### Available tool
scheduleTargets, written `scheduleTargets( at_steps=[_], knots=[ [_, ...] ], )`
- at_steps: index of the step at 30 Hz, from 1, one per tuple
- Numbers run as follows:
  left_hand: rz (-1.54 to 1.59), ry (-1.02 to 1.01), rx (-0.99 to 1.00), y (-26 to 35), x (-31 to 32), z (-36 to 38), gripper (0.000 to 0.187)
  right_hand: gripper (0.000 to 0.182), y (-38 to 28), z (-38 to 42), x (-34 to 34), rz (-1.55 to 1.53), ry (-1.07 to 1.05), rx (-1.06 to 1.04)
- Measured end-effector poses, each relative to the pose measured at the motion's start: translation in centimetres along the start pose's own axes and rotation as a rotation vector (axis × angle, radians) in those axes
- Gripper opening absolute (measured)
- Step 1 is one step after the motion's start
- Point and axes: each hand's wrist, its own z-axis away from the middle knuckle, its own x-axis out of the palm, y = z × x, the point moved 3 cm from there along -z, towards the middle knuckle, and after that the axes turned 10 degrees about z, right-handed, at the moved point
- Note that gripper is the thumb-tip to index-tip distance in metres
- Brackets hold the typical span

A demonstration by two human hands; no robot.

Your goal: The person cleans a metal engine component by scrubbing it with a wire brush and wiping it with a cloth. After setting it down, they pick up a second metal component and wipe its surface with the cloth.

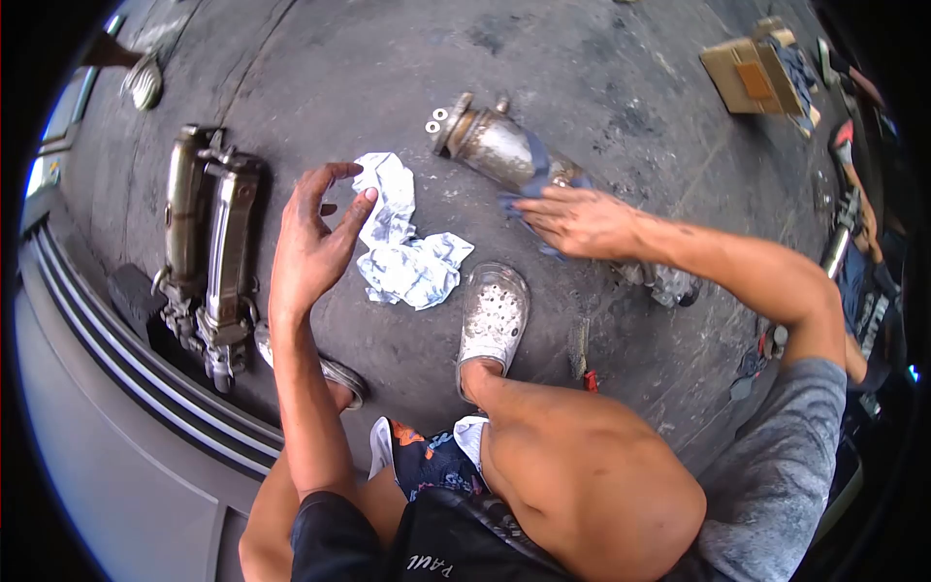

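A person squats on a concrete floor [407, 58]. The right hand [572, 221] presses flat, fingers spread, on a blue cloth [531, 179] over a metal exhaust part [490, 145]; it looks heavy, rigid, best held by its body. The left hand [310, 242] hovers open above a soft crumpled rag [407, 262].

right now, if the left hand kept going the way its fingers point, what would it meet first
Most likely the crumpled white rag. The left hand is open, its fingertips at the rag's upper edge and pointing toward it. Height above the floor is unclear, so it may pass just over the rag toward the metal pipe part.
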Motion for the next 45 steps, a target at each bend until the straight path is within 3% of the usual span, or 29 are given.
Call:
scheduleTargets(
  at_steps=[1, 2, 4, 6, 9, 11, 14, 18, 21, 23, 26, 29, 32, 34, 35, 36, 38, 40, 41, 45],
  knots=[
    [-0.020, -0.026, 0.032, 0.7, 0.9, -0.3, 0.041, 0.043, 0.5, -2.2, 0.5, -0.088, 0.040, 0.064],
    [-0.017, -0.075, 0.054, 1.4, 1.8, -0.7, 0.040, 0.044, 1.5, -4.4, -0.2, 0.012, 0.011, 0.026],
    [-0.007, -0.153, 0.084, 3.2, 2.9, -1.2, 0.039, 0.033, 3.1, -7.3, -0.8, -0.056, 0.342, 0.171],
    [-0.018, -0.174, 0.097, 4.8, 2.9, -1.4, 0.036, 0.033, 3.7, -5.6, -0.7, -0.248, 0.414, 0.226],
    [0.057, -0.138, 0.040, 4.1, 2.6, -1.4, 0.037, 0.035, 2.5, 2.7, 1.0, -0.322, 0.341, 0.156],
    [0.090, -0.180, -0.047, 2.8, 3.1, -1.1, 0.041, 0.036, 1.0, 8.6, 1.5, -0.426, 0.142, 0.147],
    [0.026, -0.217, 0.018, 2.2, 5.1, -1.3, 0.039, 0.037, 0.8, 9.6, 0.9, -0.456, 0.081, 0.189],
    [0.070, -0.253, 0.048, 5.1, 6.7, -1.6, 0.036, 0.040, 2.6, 4.2, 1.3, -0.344, 0.381, 0.222],
    [-0.023, -0.268, 0.158, 6.1, 5.9, -2.2, 0.038, 0.058, 3.0, 2.6, 0.8, -0.360, 0.374, 0.320],
    [-0.018, -0.227, 0.100, 5.5, 5.0, -2.2, 0.039, 0.075, 2.4, 4.4, 0.3, -0.503, 0.444, 0.414],
    [-0.047, -0.203, 0.068, 3.8, 4.0, -2.3, 0.042, 0.071, 1.0, 10.4, 1.6, -0.569, 0.185, 0.648],
    [-0.015, -0.227, 0.054, 2.7, 4.7, -2.3, 0.042, 0.073, 1.4, 14.7, 1.1, -0.638, 0.126, 0.812],
    [0.025, -0.228, -0.001, 3.4, 6.1, -2.4, 0.038, 0.076, 0.7, 11.4, 0.5, -0.643, 0.302, 0.832],
    [0.021, -0.241, 0.038, 4.2, 6.6, -2.9, 0.037, 0.089, 0.5, 6.1, -0.4, -0.528, 0.441, 0.690],
    [0.020, -0.246, 0.059, 4.6, 6.9, -3.2, 0.037, 0.088, 0.3, 3.2, 0.3, -0.469, 0.390, 0.631],
    [0.018, -0.257, 0.079, 5.1, 7.1, -3.5, 0.037, 0.083, -0.2, 0.9, 1.0, -0.394, 0.473, 0.621],
    [0.021, -0.300, 0.046, 6.4, 6.8, -3.6, 0.036, 0.051, -1.2, 0.3, 1.7, -0.316, 0.459, 0.566],
    [-0.021, -0.266, 0.130, 6.5, 6.1, -3.9, 0.036, 0.052, -1.8, 4.3, 2.6, -0.391, 0.414, 0.534],
    [-0.012, -0.279, 0.074, 6.5, 5.8, -3.8, 0.036, 0.052, -2.1, 6.5, 2.7, -0.425, 0.391, 0.510],
    [-0.073, -0.279, 0.081, 5.0, 5.8, -4.0, 0.037, 0.041, -2.6, 13.1, -1.4, -0.758, 0.052, 0.954]
  ],
)
